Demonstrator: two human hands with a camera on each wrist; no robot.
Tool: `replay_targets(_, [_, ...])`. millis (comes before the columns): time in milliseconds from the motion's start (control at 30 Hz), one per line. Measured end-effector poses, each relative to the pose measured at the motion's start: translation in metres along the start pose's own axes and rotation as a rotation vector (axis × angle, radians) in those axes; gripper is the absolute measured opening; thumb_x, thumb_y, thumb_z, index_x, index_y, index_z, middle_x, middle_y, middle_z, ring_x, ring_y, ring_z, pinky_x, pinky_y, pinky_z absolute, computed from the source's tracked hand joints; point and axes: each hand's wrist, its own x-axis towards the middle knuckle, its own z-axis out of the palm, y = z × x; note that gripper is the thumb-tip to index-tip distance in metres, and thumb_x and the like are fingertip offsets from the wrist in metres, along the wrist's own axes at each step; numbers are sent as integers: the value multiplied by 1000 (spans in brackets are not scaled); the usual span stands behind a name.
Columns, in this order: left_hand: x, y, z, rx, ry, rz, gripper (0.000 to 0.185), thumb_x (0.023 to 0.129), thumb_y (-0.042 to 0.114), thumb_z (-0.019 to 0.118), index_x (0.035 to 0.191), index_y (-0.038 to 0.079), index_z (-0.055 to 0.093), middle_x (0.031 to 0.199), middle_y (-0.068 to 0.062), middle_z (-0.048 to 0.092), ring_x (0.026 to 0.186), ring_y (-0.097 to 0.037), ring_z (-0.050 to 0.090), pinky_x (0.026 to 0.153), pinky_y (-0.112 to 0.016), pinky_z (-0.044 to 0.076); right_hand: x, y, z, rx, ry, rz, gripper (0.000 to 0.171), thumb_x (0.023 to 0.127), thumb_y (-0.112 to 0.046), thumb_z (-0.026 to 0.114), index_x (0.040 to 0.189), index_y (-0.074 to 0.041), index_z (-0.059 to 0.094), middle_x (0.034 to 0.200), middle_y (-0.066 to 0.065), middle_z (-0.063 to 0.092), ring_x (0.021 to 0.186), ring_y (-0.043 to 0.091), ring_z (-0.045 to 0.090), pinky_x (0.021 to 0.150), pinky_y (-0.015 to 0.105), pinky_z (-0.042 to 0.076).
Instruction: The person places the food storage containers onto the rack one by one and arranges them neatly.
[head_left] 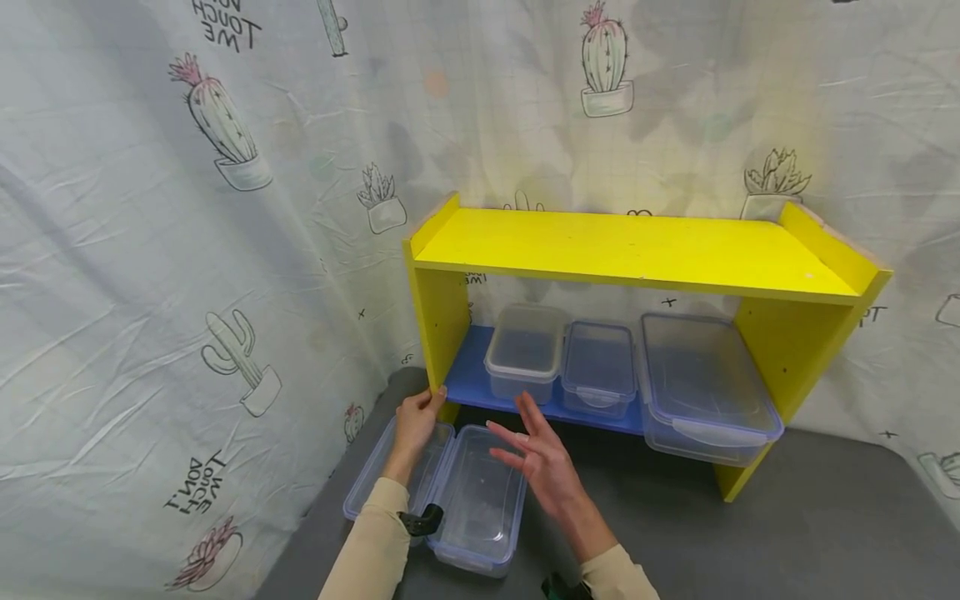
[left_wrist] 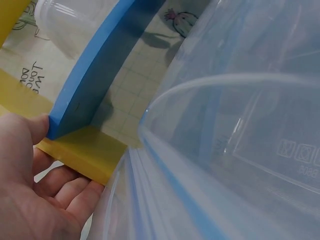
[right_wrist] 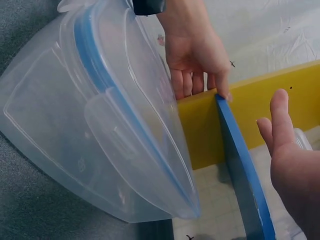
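Nearest the viewer, on the dark grey table (head_left: 825, 517), lies an open clear plastic food container with blue-trimmed lid (head_left: 474, 498); its tub faces up and its lid (head_left: 390, 471) is folded out flat to the left. It rests just in front of the shelf's left leg and has not been closed or shelved.

The right hand (head_left: 543, 462) hovers above this container with fingers spread and straight, holding nothing; in the right-wrist view the same hand (right_wrist: 290, 165) is seen apart from the shelf edge. The left hand (head_left: 416, 421) reaches over the lid, its fingertips pressed against the front corner where the yellow wooden side panel (head_left: 438, 321) meets the blue lower shelf board (head_left: 468, 379). The left-wrist view shows the thumb (left_wrist: 30, 127) touching that blue corner, with the fingers loosely bent below and gripping nothing.

Farther back, on the blue board, stand three closed clear plastic containers: a small one with a grey-white lid (head_left: 525, 350), a small blue-trimmed one (head_left: 598, 367), and a large blue-trimmed one (head_left: 701, 387) overhanging the front edge. The yellow top shelf (head_left: 637, 246) carries nothing visible. Behind hangs a cactus-print cloth backdrop (head_left: 187, 250).

Judged from this arrangement, three containers are stored and one remains out, open, on the table.
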Motion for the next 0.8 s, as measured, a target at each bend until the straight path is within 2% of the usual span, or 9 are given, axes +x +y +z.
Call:
replay_targets(100, [0, 1, 1, -8, 8, 3, 41, 92, 47, 63, 108, 13, 76, 87, -14, 69, 72, -18, 51, 63, -29, 38, -3, 0, -1, -17, 4, -9, 72, 100, -8, 36, 156, -13, -8, 164, 8, -11, 137, 31, 45, 101, 39, 48])
replay_targets(200, [0, 1, 1, -8, 17, 5, 39, 92, 46, 63, 105, 12, 76, 77, -12, 63, 68, -18, 50, 60, -28, 37, -7, 0, -3, -42, 18, -22, 70, 101, -8, 38, 157, -9, -3, 164, 13, -7, 131, 26, 52, 98, 38, 50])
replay_targets(267, [-1, 2, 1, -10, 23, 4, 38, 92, 46, 63, 105, 12, 76, 76, -11, 62, 68, -17, 50, 60, -28, 37, -9, 2, -5, -67, 28, -32, 69, 101, -9, 41, 156, -4, 0, 163, 18, -3, 126, 22, 57, 96, 37, 51])
replay_targets(367, [-1, 3, 0, -10, 28, 1, 38, 92, 45, 63, 106, 13, 76, 78, -12, 63, 69, -18, 49, 61, -28, 37, -12, 5, -7, -135, 77, -62, 67, 101, -9, 46, 154, 3, 7, 161, 21, 14, 118, 19, 63, 91, 37, 54])
replay_targets(467, [-2, 4, 0, -23, 28, -1, 37, 92, 45, 63, 108, 13, 76, 80, -12, 63, 71, -19, 49, 63, -29, 37, -15, 10, -8, -249, 209, -90, 60, 98, -9, 54, 148, 7, 26, 148, 13, 41, 109, 17, 67, 85, 37, 56])
replay_targets(567, [-2, 3, 0, -29, 20, -6, 40, 92, 46, 63, 109, 12, 76, 80, -10, 62, 71, -19, 50, 62, -29, 37, -17, 17, -9, -431, 396, -102, 48, 93, -8, 61, 136, 6, 46, 132, 8, 56, 103, 16, 68, 81, 31, 56])
replay_targets(633, [-2, 2, 0, -32, 15, -12, 41, 92, 47, 63, 109, 12, 75, 78, -7, 61, 72, -19, 50, 62, -29, 38, -19, 22, -11, -574, 508, -89, 41, 90, -6, 64, 130, 2, 55, 128, 12, 60, 106, 20, 66, 80, 27, 54])
replay_targets(700, [-2, 1, 1, -31, 12, -14, 42, 92, 48, 63, 108, 12, 75, 76, -5, 59, 72, -19, 51, 62, -29, 38, -22, 28, -12, -702, 585, -61, 41, 89, -5, 66, 128, 0, 57, 128, 17, 60, 111, 27, 62, 83, 28, 52])
replay_targets(800, [-2, -1, 1, -24, 14, -12, 40, 91, 48, 63, 107, 13, 76, 73, -3, 56, 71, -20, 50, 62, -30, 37, -26, 36, -14, -811, 627, 4, 49, 87, -8, 68, 133, -1, 54, 134, 20, 56, 121, 37, 56, 89, 38, 52])
